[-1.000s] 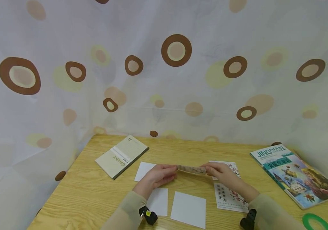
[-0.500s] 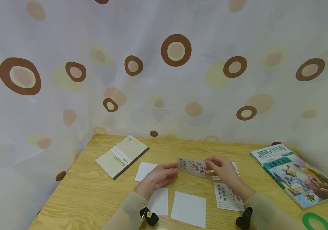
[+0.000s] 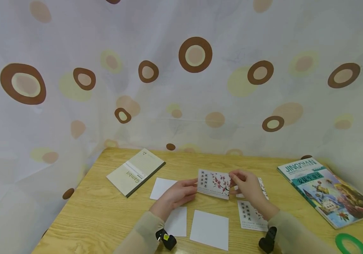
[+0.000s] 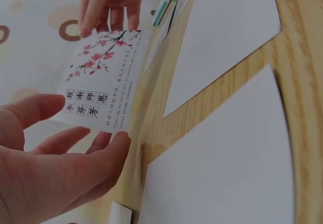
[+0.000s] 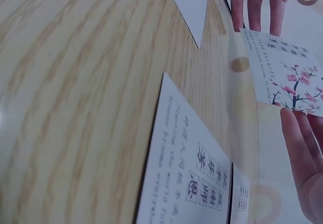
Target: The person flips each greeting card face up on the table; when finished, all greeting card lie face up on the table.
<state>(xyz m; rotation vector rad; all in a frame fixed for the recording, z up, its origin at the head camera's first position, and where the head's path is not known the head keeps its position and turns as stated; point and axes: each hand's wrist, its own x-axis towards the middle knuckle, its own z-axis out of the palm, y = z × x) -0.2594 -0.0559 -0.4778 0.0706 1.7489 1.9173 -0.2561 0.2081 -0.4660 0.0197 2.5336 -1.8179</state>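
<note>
Two hands hold a flower card (image 3: 213, 183) above a wooden tabletop (image 3: 83, 218), its pink blossom side tilted up toward the person. The left hand (image 3: 178, 195) has the left edge at its fingertips; the right hand (image 3: 248, 187) pinches the right edge, thumb in front, fingers behind. From where I stand, the weak point is that slim hold: if either hand lets go early, the card would probably swing or drop, and squeezing the hands together could bow it. A printed card (image 3: 247, 218) lies nearer the person than the right hand, and a second printed card (image 3: 263, 187) sits partly hidden behind that hand, so lowering it carelessly might knock either askew. A blank card (image 3: 178, 222) lies close by the left forearm, where a trailing sleeve (image 3: 146, 225) could drag it. Another blank card (image 3: 209, 229) lies between the forearms, and a third blank card (image 3: 161, 187) just beyond the left hand.
</note>
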